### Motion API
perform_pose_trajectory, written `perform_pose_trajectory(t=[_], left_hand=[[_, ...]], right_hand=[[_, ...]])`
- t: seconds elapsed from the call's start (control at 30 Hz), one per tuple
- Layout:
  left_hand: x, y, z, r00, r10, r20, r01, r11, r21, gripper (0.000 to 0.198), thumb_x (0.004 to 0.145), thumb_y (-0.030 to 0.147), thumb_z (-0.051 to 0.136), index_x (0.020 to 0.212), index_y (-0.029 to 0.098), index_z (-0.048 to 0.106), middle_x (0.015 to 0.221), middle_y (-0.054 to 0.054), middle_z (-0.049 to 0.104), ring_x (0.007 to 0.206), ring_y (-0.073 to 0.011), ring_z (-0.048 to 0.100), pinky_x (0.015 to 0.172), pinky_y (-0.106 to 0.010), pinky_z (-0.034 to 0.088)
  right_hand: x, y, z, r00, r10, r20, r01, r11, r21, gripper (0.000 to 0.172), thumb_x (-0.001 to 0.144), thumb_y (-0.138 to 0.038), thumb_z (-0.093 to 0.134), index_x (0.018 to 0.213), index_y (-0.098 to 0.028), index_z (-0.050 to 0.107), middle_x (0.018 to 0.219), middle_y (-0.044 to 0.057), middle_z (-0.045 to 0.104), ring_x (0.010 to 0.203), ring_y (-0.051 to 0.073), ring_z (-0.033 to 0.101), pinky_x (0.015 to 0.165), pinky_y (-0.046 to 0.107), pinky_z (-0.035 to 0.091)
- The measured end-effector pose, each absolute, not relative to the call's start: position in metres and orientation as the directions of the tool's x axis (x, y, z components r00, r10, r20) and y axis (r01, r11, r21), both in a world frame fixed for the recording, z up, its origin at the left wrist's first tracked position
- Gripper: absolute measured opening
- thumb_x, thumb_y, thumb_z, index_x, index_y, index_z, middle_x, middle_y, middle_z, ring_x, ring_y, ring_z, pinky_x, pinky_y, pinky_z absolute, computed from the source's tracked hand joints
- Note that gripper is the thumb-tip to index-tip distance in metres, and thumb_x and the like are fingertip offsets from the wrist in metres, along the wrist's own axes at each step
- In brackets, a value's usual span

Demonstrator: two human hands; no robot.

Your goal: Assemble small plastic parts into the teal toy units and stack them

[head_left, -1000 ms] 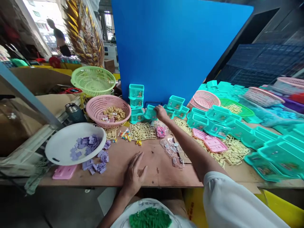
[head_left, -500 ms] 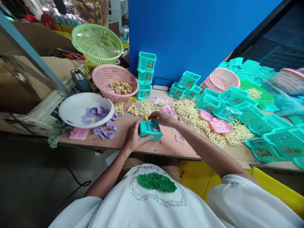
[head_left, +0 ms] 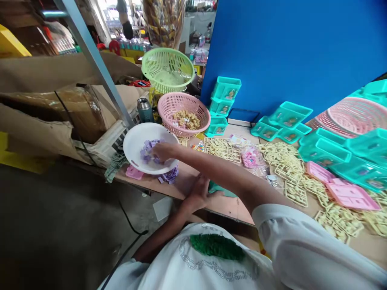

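Observation:
My left hand [head_left: 199, 192] is closed on a teal plastic box [head_left: 223, 189] at the front of the table. My right forearm crosses over the box and hides most of it. My right hand [head_left: 165, 152] reaches across into a white bowl [head_left: 133, 139], its fingers curled down at small purple plastic pieces [head_left: 147, 150]. The fingertips are blurred, and what is between them cannot be made out. More purple pieces [head_left: 169, 176] lie on the table just below the bowl, beside a pink plastic part [head_left: 134, 172].
A pink basket [head_left: 165, 114] with small tan figures and a green basket [head_left: 148, 74] stand behind the bowl, near a flask [head_left: 145, 110]. Teal boxes [head_left: 225, 90] are stacked along the blue panel [head_left: 287, 48]. Cream frames [head_left: 286, 161] and pink trays [head_left: 352, 195] spread rightward.
My right hand has left the teal box and moved left into the white bowl. My left hand still holds the box. The view has turned to the left.

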State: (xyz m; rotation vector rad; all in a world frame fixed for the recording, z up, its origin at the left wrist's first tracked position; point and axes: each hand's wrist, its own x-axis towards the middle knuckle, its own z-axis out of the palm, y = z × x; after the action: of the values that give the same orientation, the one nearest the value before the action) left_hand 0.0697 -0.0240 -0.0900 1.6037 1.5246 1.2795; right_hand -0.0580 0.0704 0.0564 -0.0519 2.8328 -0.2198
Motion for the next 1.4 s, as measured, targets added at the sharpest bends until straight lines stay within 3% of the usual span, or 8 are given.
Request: perform_pose_trajectory(t=[0.17,0.3,0.43,0.57,0.8,1.0,1.13,1.4], left_hand=[[0.067,-0.023,-0.085,-0.086,0.96,0.265,0.367,-0.216,0.905,0.075,0.079,0.028,0.082,0.145,0.028,0.046,0.139,-0.012,0.06,0.134,-0.0336,0.054,0.114,-0.052,0.046],[0.063,-0.022,-0.079,-0.066,0.941,0.331,0.333,-0.292,0.897,0.085,0.079,0.038,0.083,0.151,0.026,0.04,0.149,-0.015,0.053,0.141,-0.0338,0.05,0.116,-0.054,0.045],[0.062,-0.029,-0.069,-0.202,0.891,0.408,0.293,-0.342,0.893,0.086,0.075,0.051,0.085,0.148,0.026,0.047,0.149,-0.015,0.055,0.144,-0.0358,0.048,0.118,-0.058,0.043],[0.056,-0.04,-0.036,-0.612,0.701,0.366,0.08,-0.406,0.91,0.046,0.092,0.044,0.071,0.133,0.024,0.061,0.126,-0.012,0.07,0.11,-0.0225,0.07,0.096,-0.039,0.06],[0.055,-0.031,0.02,-0.613,0.768,0.184,-0.241,-0.403,0.883,0.031,0.073,0.041,0.089,0.089,0.018,0.076,0.075,-0.001,0.074,0.057,-0.009,0.065,0.056,-0.019,0.055],[0.075,-0.026,0.019,-0.52,0.815,0.255,-0.135,-0.373,0.918,0.028,0.082,0.047,0.081,0.089,0.02,0.077,0.086,-0.003,0.074,0.073,-0.0133,0.07,0.069,-0.026,0.06],[0.066,-0.02,-0.011,-0.283,0.865,0.415,0.293,-0.334,0.896,0.06,0.076,0.058,0.083,0.122,0.021,0.07,0.134,-0.014,0.063,0.13,-0.0288,0.06,0.108,-0.041,0.052],[0.096,-0.009,-0.061,-0.246,0.859,0.449,0.49,-0.29,0.822,0.075,0.073,0.05,0.087,0.133,0.022,0.052,0.127,-0.014,0.063,0.119,-0.0297,0.064,0.102,-0.044,0.055]], right_hand=[[-0.066,0.074,0.051,-0.976,0.003,-0.219,0.042,0.984,-0.172,0.021,0.086,-0.01,0.065,0.104,-0.006,0.076,0.11,0.016,0.077,0.094,0.022,0.069,0.08,0.027,0.049],[-0.057,0.097,0.057,-0.994,0.111,-0.009,0.105,0.905,-0.412,0.012,0.085,-0.011,0.064,0.09,-0.009,0.074,0.092,0.008,0.076,0.085,0.017,0.067,0.078,0.024,0.049],[-0.004,0.116,0.073,-0.964,0.252,0.091,0.056,0.523,-0.851,0.011,0.09,-0.014,0.058,0.083,-0.011,0.065,0.07,0.001,0.067,0.063,0.011,0.062,0.063,0.022,0.052],[0.08,0.111,0.09,-0.929,0.362,0.078,-0.032,0.132,-0.991,0.024,0.086,-0.036,0.074,0.083,-0.014,0.064,0.074,0.0,0.065,0.065,0.01,0.063,0.064,0.023,0.057],[0.174,0.075,0.084,-0.876,0.469,0.114,-0.001,0.235,-0.972,0.044,0.084,-0.057,0.075,0.083,-0.014,0.064,0.075,0.001,0.064,0.066,0.011,0.062,0.063,0.024,0.053],[0.222,0.059,0.079,-0.777,0.576,0.254,0.124,0.536,-0.835,0.043,0.094,-0.056,0.064,0.082,-0.015,0.063,0.074,0.002,0.059,0.068,0.011,0.054,0.057,0.021,0.042],[0.242,0.071,0.076,-0.797,0.603,-0.018,0.341,0.427,-0.837,0.036,0.097,-0.044,0.061,0.075,-0.016,0.058,0.064,-0.002,0.055,0.053,0.009,0.053,0.051,0.021,0.039],[0.227,0.095,0.078,-0.697,0.551,-0.459,0.71,0.437,-0.552,0.029,0.092,-0.016,0.059,0.064,-0.017,0.053,0.052,-0.002,0.057,0.035,0.008,0.049,0.043,0.023,0.035]])
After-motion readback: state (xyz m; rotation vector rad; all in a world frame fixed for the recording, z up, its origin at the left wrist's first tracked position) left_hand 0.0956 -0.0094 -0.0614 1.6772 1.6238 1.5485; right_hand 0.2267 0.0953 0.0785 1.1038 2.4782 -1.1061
